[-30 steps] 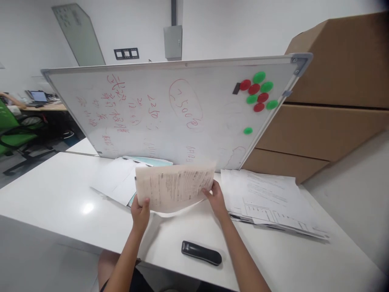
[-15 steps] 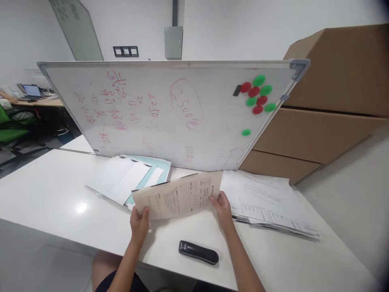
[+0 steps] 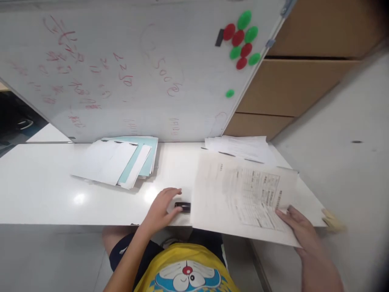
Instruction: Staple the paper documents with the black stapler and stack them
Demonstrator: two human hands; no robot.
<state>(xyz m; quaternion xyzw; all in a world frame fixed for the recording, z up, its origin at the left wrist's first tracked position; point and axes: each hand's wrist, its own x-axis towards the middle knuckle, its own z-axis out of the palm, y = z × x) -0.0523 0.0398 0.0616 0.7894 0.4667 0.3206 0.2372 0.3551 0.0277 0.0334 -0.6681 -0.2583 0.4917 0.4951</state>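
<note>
My right hand (image 3: 300,227) pinches the right edge of a printed paper sheet (image 3: 227,194), which looks like a thin stack with a dark strip at its top edge. The sheet tilts over the right part of the desk and covers most of a black stapler (image 3: 183,207). Only the stapler's left end shows. My left hand (image 3: 164,207) is at that end, thumb and fingers apart and curved around it. Whether the thumb touches the stapler I cannot tell.
White papers and light-blue folders (image 3: 146,160) lie on the white desk (image 3: 36,182) at left. More papers (image 3: 243,146) lie behind the held sheet. A whiteboard (image 3: 194,32) with red writing and round magnets stands at the back. Cardboard boxes (image 3: 273,89) are stacked at right.
My left hand has let go of the printed sheet and moved down to the stapler. My right hand has carried the sheet to the right and nearer. The view has tilted down.
</note>
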